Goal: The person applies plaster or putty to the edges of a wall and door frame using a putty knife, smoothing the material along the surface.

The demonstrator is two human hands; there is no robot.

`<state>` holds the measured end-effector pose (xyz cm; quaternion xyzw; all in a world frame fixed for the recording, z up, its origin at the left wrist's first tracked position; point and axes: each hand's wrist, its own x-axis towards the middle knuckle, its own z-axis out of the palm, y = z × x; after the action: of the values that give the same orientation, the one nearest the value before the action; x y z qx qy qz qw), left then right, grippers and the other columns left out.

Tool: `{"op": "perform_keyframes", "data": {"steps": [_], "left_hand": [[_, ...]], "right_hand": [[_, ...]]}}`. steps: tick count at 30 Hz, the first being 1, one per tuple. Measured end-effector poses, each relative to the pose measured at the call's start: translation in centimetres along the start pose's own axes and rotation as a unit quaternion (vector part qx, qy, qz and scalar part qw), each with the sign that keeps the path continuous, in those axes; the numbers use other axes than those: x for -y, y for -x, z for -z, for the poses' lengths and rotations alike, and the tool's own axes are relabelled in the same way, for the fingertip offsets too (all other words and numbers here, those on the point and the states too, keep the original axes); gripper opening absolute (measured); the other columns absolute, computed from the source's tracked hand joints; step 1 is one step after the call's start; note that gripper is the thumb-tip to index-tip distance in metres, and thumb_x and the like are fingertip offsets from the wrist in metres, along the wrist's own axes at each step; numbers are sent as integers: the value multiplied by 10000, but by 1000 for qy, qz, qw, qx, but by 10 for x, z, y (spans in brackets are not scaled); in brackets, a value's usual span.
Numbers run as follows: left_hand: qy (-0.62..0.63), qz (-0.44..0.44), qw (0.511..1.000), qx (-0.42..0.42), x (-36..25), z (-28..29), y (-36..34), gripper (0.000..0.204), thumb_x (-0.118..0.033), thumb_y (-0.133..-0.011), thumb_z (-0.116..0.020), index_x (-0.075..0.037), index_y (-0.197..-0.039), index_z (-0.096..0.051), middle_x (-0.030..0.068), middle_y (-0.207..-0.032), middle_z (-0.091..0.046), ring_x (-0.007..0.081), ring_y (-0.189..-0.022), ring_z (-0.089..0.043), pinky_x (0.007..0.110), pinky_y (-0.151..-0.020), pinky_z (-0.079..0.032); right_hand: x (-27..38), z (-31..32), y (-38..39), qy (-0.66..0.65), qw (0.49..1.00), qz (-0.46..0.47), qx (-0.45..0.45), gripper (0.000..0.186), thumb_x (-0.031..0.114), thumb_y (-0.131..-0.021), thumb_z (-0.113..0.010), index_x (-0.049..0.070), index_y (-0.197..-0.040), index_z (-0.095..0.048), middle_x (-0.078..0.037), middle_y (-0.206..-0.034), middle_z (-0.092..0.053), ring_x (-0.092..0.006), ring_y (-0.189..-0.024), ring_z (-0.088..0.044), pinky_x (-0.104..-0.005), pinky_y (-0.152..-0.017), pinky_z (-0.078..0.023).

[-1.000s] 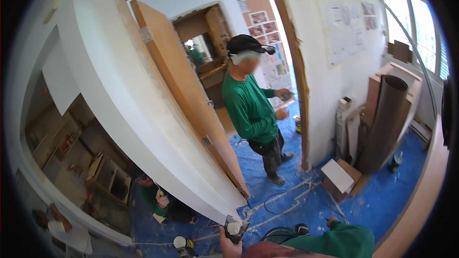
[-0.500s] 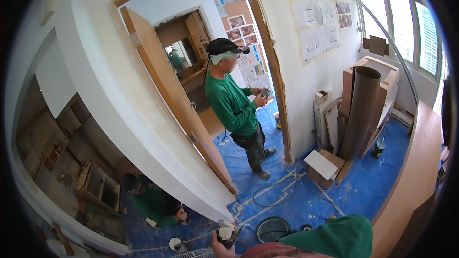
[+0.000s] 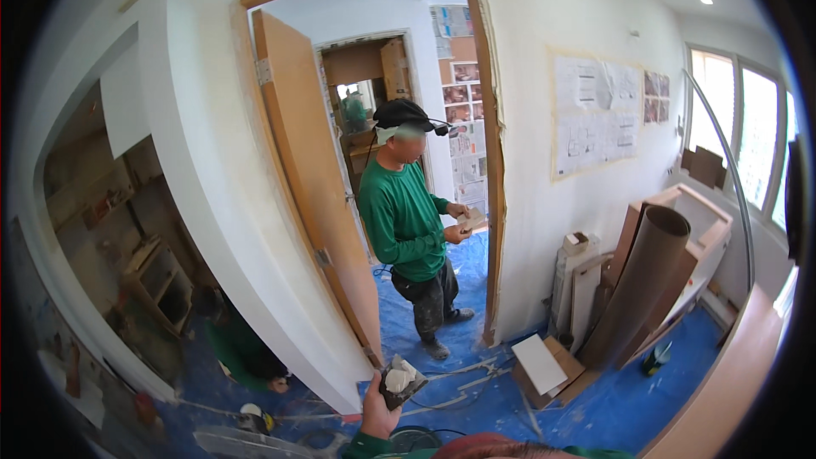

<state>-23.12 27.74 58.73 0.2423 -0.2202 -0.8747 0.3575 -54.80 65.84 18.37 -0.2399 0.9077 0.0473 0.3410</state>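
My left hand [image 3: 378,410] is raised at the lower middle, fingers closed round the edge of a dark, flat putty board [image 3: 414,392]. A lump of white putty [image 3: 399,377] sits on the board. Only a bit of green sleeve shows at the lower edge on the right; my right hand is out of the picture. Straight beyond the board, a co-worker in a green top [image 3: 405,212] stands in the doorway and holds a small flat piece in both hands.
A wooden door [image 3: 310,178] stands ajar on the left of the doorway. Blue sheeting [image 3: 476,391] covers the floor. Near the right wall are a cardboard box [image 3: 548,370], a brown roll [image 3: 646,280] and panels. Another person [image 3: 242,348] crouches at lower left; a round tub [image 3: 415,439] is below.
My left hand has risen with the putty board. My right arm, which reached out at lower right, has dropped mostly out of view. The picture has swung left and tilted.
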Motion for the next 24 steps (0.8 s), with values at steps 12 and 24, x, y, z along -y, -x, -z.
{"op": "perform_keyframes", "data": {"steps": [12,24], "left_hand": [[46,14,999,-16,63,-64,26,457,-408,-1017,-525,-38,-1274,-598,93,-1237,-660,258,-1128,-631,407,-1007,-477],[43,-86,991,-98,7,19,62,483,-409,-1040,-473,-17,-1307,-563,93,-1272,-636,247,-1155,-613,400,-1010,-468]], "right_hand": [[-92,-10,0,67,995,67,35,394,341,-788,-637,82,-1067,-739,-164,-1131,-703,-345,-1057,-672,-477,-873,-544],[1,-22,34,233,951,200,27,252,305,-800,-648,101,-905,-754,-124,-969,-738,-313,-921,-716,-468,-755,-566]]}}
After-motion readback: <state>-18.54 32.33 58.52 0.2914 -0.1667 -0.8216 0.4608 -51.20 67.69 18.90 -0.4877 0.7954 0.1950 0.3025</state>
